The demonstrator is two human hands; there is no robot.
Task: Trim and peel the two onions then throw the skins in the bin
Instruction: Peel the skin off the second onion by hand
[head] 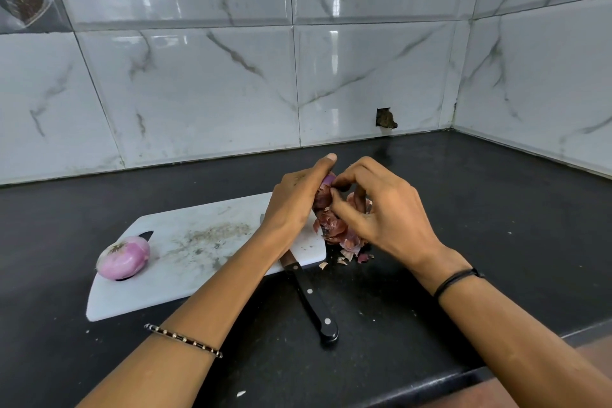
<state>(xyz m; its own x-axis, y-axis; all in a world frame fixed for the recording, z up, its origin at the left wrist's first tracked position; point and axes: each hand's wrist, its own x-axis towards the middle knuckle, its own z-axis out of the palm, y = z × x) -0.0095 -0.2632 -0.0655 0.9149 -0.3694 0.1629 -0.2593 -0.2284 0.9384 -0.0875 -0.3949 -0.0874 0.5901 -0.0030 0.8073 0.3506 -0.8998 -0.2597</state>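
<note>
Gripping onion (328, 179) in left hand (294, 195), pinching its skin (323, 200) with right hand (381, 212), just above cutting board (198, 262) edge. Seeing loose skins (341, 237) heaped below on surface (463, 209), other onion (123, 258) lying peeled on board's left end. Peeling second onion, probably; next needing last skin stripped, then scraps gathered for bin.

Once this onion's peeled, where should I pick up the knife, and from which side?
Take the knife by its black handle, coming from the near side. The handle sticks off the cutting board onto the counter and points toward you, while the blade is mostly hidden under an arm.
</note>
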